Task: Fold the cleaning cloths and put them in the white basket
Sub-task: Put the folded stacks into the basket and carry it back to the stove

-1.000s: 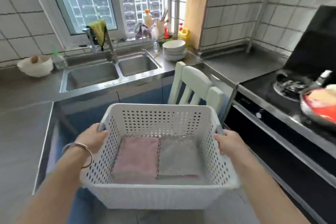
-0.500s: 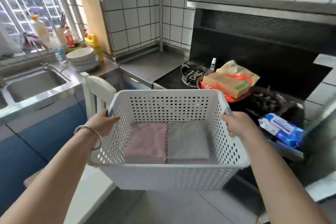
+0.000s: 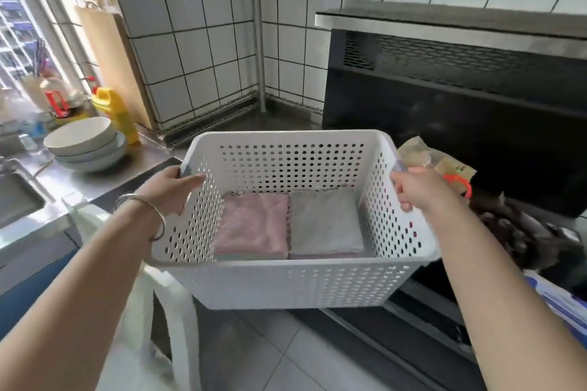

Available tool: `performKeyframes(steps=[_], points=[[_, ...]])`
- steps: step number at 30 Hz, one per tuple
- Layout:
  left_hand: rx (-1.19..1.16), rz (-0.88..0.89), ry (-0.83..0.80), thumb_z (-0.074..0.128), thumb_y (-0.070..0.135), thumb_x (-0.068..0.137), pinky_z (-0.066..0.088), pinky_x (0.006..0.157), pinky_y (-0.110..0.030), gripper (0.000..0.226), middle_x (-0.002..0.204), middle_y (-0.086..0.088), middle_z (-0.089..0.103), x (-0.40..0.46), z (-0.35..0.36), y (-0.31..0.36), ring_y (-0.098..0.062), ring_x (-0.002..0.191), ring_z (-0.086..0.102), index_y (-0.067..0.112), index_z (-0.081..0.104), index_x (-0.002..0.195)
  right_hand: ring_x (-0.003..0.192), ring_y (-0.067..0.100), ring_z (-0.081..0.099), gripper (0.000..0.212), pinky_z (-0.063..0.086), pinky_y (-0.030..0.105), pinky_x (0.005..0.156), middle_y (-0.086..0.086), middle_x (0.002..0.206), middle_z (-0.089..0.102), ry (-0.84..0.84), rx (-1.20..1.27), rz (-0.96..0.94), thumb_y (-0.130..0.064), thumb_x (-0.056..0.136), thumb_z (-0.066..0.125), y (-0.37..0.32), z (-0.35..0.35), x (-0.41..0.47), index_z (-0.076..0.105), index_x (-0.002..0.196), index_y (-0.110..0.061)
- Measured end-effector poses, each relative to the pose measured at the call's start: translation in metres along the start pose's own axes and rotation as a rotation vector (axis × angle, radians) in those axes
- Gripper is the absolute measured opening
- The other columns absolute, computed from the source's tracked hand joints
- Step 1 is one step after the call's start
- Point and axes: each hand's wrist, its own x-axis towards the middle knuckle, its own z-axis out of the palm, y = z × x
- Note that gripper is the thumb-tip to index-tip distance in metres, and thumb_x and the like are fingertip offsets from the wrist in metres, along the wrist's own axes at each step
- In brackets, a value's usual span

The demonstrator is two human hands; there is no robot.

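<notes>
A: Where is the basket (image 3: pixel 286 286)?

B: Up in the air, in front of the person, level, above the floor and at the corner of the counter (image 3: pixel 152 152). The left hand (image 3: pixel 168 190) is clenched on the left handle, thumb over the rim and fingers under it. The right hand (image 3: pixel 419 190) grasps the right handle the same way.

A: And the cloths?

B: Inside, folded flat on the bottom, side by side and touching. The pink cloth (image 3: pixel 254 225) lies on the left, the grey cloth (image 3: pixel 324 222) on the right. Under each a further folded edge shows, greenish under the pink one and pinkish under the grey one.

A: Any writing or brand to read?

B: None that I can make out. The yellow bottle (image 3: pixel 114 111) by the wall has no legible label. The packet (image 3: pixel 444 162) just past the right hand shows a small green patch and some red, too blurred to read. A blue-and-white pack (image 3: pixel 559 305) at the right edge is also too blurred.

A: What else is around?

B: A bangle (image 3: pixel 155 216) on the left wrist. Stacked bowls (image 3: pixel 85 143) on the counter beside the bottle, a wooden board (image 3: pixel 108 57) leaning on the tiled wall, and a white chair (image 3: pixel 178 327) below the basket's left side. On the right, the black hood (image 3: pixel 460 98).
</notes>
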Motion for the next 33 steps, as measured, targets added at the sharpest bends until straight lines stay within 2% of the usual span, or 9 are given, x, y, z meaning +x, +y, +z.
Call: performKeyframes(steps=[6,12,15,18,23,26,28,30,33], points=[[0.006,-0.031,0.054,0.051,0.03,0.092,0.036,0.056,-0.026,0.024,0.086,-0.016,0.056,0.092,-0.023,0.02,-0.023,0.07,0.048,0.009,0.058,0.101,0.048,0.017,0.035,0.028,0.029,0.028,0.047,0.005,0.057,0.038,-0.064,0.061,0.008,-0.012,0.091,0.046,-0.052,0.064,0.101,0.044,0.063,-0.012],[-0.09,-0.141,0.121,0.049,0.022,0.094,0.03,0.052,-0.025,0.016,0.065,-0.007,0.041,0.185,-0.04,0.018,-0.017,0.053,0.034,0.009,0.051,0.085,0.049,0.021,0.039,0.029,0.03,0.036,0.059,0.009,0.058,0.043,-0.136,-0.015,-0.022,-0.008,0.087,0.044,-0.099,0.145,0.216,0.045,0.059,-0.008],[-0.1,-0.173,0.181,0.052,0.024,0.092,0.033,0.052,-0.027,0.016,0.061,-0.005,0.043,0.229,-0.038,0.009,-0.019,0.052,0.036,0.009,0.055,0.098,0.049,0.022,0.039,0.029,0.033,0.037,0.062,0.01,0.057,0.043,-0.183,-0.066,-0.061,-0.013,0.089,0.044,-0.117,0.186,0.272,0.046,0.06,-0.008],[-0.115,-0.242,0.246,0.05,0.023,0.093,0.036,0.053,-0.026,0.017,0.066,-0.003,0.049,0.275,-0.029,-0.008,-0.017,0.055,0.04,0.012,0.055,0.104,0.049,0.021,0.038,0.03,0.033,0.033,0.055,0.01,0.057,0.043,-0.251,-0.11,-0.095,-0.01,0.09,0.042,-0.134,0.225,0.329,0.046,0.06,-0.007],[-0.24,-0.38,0.397,0.045,0.015,0.094,0.044,0.061,-0.032,0.025,0.079,-0.009,0.057,0.339,-0.002,-0.025,-0.02,0.058,0.044,0.015,0.055,0.117,0.051,0.022,0.04,0.033,0.033,0.028,0.048,0.009,0.06,0.046,-0.353,-0.247,-0.165,-0.007,0.091,0.037,-0.16,0.279,0.411,0.046,0.06,-0.01],[-0.267,-0.437,0.487,0.043,0.018,0.093,0.051,0.077,-0.043,0.028,0.095,-0.013,0.064,0.369,0.013,-0.027,-0.028,0.074,0.055,0.017,0.054,0.119,0.054,0.02,0.041,0.033,0.031,0.026,0.048,0.007,0.063,0.048,-0.385,-0.319,-0.213,-0.011,0.094,0.034,-0.176,0.309,0.452,0.047,0.063,-0.01],[-0.312,-0.469,0.525,0.044,0.021,0.093,0.05,0.082,-0.044,0.027,0.102,-0.014,0.067,0.384,0.02,-0.03,-0.036,0.084,0.061,0.02,0.055,0.117,0.054,0.018,0.041,0.031,0.031,0.025,0.047,0.007,0.067,0.049,-0.408,-0.333,-0.244,-0.013,0.096,0.034,-0.182,0.326,0.472,0.05,0.07,-0.008],[-0.359,-0.49,0.555,0.044,0.02,0.092,0.048,0.08,-0.039,0.027,0.106,-0.014,0.067,0.396,0.026,-0.03,-0.033,0.082,0.06,0.021,0.056,0.116,0.055,0.017,0.043,0.025,0.033,0.025,0.047,0.008,0.072,0.051,-0.43,-0.349,-0.257,-0.014,0.097,0.035,-0.185,0.342,0.493,0.053,0.083,-0.006],[-0.376,-0.492,0.577,0.042,0.015,0.091,0.05,0.086,-0.042,0.031,0.108,-0.012,0.066,0.416,0.034,-0.028,-0.035,0.094,0.062,0.022,0.056,0.117,0.067,0.025,0.052,0.021,0.044,0.028,0.059,0.011,0.083,0.058,-0.416,-0.395,-0.268,-0.017,0.096,0.038,-0.186,0.362,0.524,0.058,0.092,-0.011]])
